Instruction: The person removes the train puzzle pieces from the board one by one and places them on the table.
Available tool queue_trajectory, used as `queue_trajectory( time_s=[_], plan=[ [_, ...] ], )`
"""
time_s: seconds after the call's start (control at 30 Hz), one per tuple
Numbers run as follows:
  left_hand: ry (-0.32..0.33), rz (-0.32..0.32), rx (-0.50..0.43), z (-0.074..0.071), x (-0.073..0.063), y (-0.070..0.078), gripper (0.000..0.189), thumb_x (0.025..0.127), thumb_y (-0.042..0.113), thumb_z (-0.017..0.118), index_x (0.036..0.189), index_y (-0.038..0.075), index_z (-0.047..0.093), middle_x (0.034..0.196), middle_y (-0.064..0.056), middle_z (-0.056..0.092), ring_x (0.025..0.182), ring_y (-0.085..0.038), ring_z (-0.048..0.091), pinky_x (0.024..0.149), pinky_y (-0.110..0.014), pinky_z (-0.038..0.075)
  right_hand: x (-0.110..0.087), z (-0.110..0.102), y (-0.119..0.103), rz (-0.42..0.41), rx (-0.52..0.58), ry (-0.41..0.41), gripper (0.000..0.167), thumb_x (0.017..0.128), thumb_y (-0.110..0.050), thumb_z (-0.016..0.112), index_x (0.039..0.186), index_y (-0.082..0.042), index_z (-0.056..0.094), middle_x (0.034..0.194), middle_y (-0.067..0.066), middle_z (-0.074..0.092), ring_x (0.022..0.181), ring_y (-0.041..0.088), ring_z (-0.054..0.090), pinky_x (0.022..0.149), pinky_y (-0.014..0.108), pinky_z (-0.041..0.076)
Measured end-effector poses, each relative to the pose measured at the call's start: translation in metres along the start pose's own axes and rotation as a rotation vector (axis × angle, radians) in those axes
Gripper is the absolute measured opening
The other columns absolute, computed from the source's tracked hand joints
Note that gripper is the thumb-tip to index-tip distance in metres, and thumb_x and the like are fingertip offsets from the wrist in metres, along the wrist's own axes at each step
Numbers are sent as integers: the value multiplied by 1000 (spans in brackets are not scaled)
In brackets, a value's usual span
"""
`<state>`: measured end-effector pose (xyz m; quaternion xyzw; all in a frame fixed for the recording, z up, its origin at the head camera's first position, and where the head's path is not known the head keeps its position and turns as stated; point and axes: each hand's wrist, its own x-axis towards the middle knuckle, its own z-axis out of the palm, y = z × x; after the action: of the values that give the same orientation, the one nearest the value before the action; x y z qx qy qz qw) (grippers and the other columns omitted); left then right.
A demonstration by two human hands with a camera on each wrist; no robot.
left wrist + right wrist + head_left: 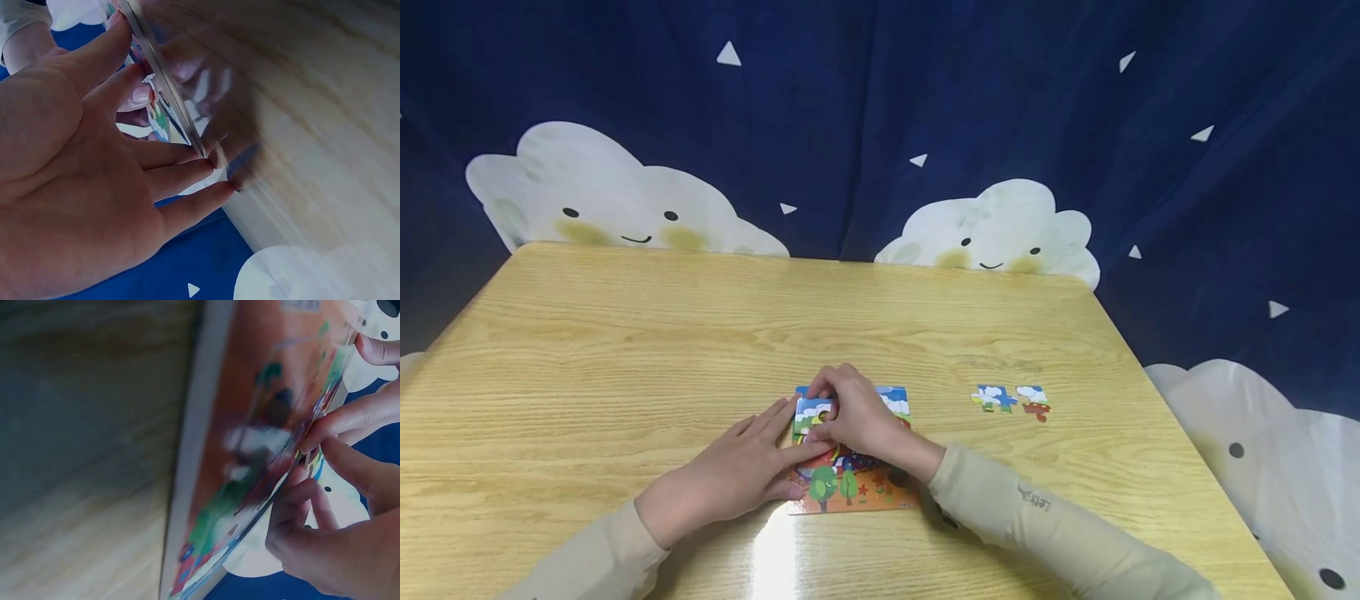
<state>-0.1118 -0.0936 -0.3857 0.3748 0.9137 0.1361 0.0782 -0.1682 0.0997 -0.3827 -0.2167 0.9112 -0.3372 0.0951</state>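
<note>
The cardboard jigsaw board (883, 498) lay flat on the wooden table (602, 350), near the person and a little left of two loose jigsaw pieces (995, 398). Both hands were at its left part. The left hand (722, 471) came in from the near left with its fingers straight: the thumb touched the near left edge, the index finger reached over the printed picture, and the remaining fingers lay along the far left edge, their tips down by the tabletop. The right hand (863, 421) came across from the near right, over the picture, with thumb and fingers curled to pinch a jigsaw piece (806, 410) at the board's far left corner. In the left wrist view that piece stood tilted to the board rather than lying flush; how much of its edge touched could not be told, since fingers hid it. The relation that mattered was here: the pinched piece lay directly beneath the right fingertips, with the left fingertips just beside it. The loose pair sat to the right, well apart from the board and nearer the right hand. The board's long axis was unclear under foreshortening.
</note>
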Motion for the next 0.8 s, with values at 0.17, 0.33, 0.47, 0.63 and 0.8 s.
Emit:
queue_trajectory(
  time_s=[0.17,0.33,0.47,0.63,0.8],
  plan=[
    [11,9,-11,0,0,0,54,94,43,60,145,28,51,152,-34,25,140,-47,28,99,-64,38,-1,-5,7,-34,47,0,37,71,-5,87,102,-9,67,99,5,57,67,7,55,66,22,49],
    [2,0,-29,0,1,1,55,94,43,61,146,30,49,153,-33,24,139,-48,28,100,-64,37,-5,-16,17,-29,69,25,34,73,-1,85,102,-8,68,101,7,60,69,10,57,65,23,50],
    [1,-7,-30,-1,2,2,55,93,43,61,145,31,49,153,-32,24,139,-48,28,100,-63,37,-8,-28,26,-12,68,33,33,74,0,84,102,-7,68,102,8,60,70,11,59,64,24,51],
    [7,-12,-31,-1,2,2,55,93,43,62,145,31,51,153,-32,25,139,-48,28,100,-62,38,-14,-43,44,19,87,21,33,73,2,84,101,-7,68,102,8,61,68,12,59,63,25,51],
    [4,-16,-38,-1,2,3,55,93,43,62,145,30,50,153,-32,24,139,-48,27,101,-62,37,-21,-58,64,76,145,-16,33,73,2,83,102,-6,68,97,6,63,66,14,58,60,26,49]
  ],
)
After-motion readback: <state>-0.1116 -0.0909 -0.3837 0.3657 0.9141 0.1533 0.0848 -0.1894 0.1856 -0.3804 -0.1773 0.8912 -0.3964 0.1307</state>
